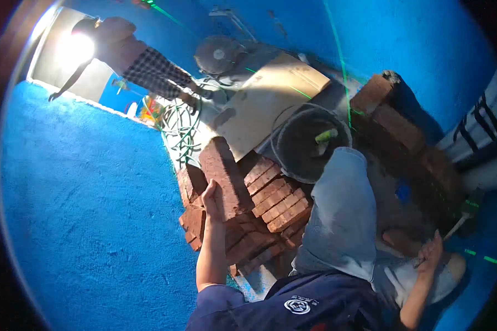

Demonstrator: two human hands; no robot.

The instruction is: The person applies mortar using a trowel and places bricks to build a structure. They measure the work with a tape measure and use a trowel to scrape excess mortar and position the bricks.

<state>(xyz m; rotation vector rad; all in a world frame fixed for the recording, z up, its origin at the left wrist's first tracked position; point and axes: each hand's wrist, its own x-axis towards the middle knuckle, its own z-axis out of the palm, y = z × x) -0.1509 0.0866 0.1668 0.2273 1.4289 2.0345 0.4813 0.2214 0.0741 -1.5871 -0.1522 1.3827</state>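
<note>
1. Brick [225, 171] – one, reddish, oblong; raised at the person's left, above the stacked bricks [279, 201].
2. Left hand [212, 203] – grasping the brick near its lower end, thumb side showing; the fingers underneath are hidden.
3. Right hand [428, 254] – apparently clenched round the handle of a thin tool [457, 225], out by the bent knee; tool head too dim to identify.
4. Handling, as judged – heavy for one hand, rigid, rough and dusty rather than slippery; corners likely to chip if knocked. Best hold: across the narrow width at mid-length, since an end grip would let the far end dip.
5. Bucket [297, 160] – dark, round, beyond the stack, a green-ended object [326, 135] inside.
6. Brick row [397, 129] – right, beside the blue wall [419, 49].
</note>
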